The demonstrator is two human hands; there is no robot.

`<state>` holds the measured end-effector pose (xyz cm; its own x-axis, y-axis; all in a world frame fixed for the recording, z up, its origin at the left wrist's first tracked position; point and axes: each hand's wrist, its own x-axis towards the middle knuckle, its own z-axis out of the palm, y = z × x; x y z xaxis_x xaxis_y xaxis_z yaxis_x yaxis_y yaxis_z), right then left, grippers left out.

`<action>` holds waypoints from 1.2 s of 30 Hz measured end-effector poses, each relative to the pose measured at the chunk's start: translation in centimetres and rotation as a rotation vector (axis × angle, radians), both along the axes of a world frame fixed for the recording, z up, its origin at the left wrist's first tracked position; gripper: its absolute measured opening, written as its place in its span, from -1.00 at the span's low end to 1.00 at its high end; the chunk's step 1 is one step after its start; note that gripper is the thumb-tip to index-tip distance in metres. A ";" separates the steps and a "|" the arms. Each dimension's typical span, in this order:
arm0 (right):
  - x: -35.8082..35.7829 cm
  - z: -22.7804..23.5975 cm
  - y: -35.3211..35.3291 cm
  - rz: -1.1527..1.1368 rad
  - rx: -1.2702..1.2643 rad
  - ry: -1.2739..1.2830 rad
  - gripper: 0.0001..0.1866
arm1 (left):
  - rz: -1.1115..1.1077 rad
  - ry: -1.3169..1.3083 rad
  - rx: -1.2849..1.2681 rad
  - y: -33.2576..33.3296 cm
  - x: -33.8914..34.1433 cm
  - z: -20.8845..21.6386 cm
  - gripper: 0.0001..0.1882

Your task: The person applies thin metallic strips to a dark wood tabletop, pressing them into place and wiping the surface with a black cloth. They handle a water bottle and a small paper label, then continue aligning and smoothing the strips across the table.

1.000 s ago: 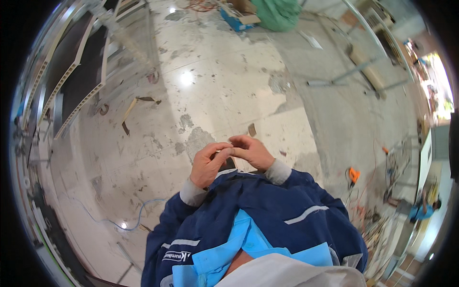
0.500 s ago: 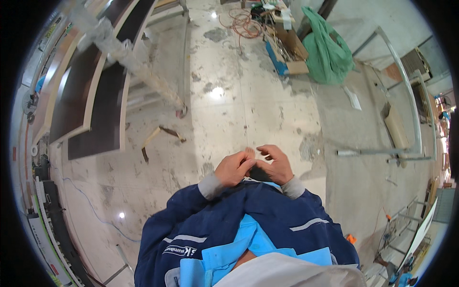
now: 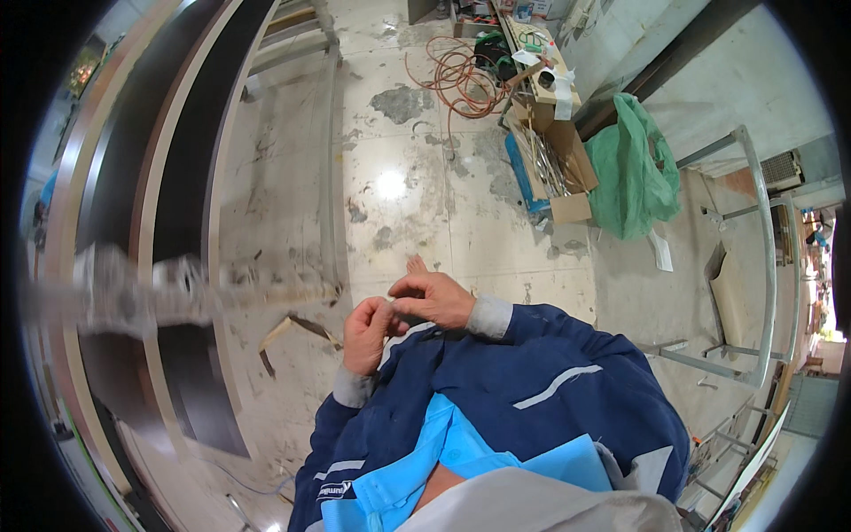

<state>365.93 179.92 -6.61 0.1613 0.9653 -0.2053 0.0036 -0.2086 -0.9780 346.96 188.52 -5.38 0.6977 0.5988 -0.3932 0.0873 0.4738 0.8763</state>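
View has swung since prev. frame; green bag (image 3: 631, 168) now near. Left hand (image 3: 366, 332) & right hand (image 3: 434, 298) touch, fingers pinched narrow; what they hold: can't tell.

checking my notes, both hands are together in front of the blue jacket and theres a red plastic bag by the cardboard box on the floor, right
Not quite: the plastic bag is green, not red, as the head view shows. The rest holds: the left hand and right hand meet in front of the blue jacket, and the bag lies beside the cardboard box on the floor.
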 end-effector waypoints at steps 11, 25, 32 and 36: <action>27.2 0.9 23.4 -0.250 -0.124 0.220 -0.57 | -0.803 0.092 0.357 33.1 32.0 4.2 -0.64; 67.9 -0.5 63.8 -0.485 0.035 0.255 -0.74 | -0.170 0.831 -0.053 68.0 39.1 -18.6 -0.61; 85.8 -2.4 76.5 -0.644 0.055 -0.003 -0.81 | -0.484 1.179 -0.165 79.0 44.8 -29.6 -0.62; 98.5 -3.3 79.8 -0.940 -0.047 -0.087 -0.81 | -0.413 1.097 -0.028 93.6 58.8 -30.8 -0.63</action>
<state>464.38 259.68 -9.86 0.8860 0.4225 -0.1911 -0.1135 -0.2020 -0.9728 405.73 282.11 -36.14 0.1159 0.3879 -0.9144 0.9416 0.2501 0.2255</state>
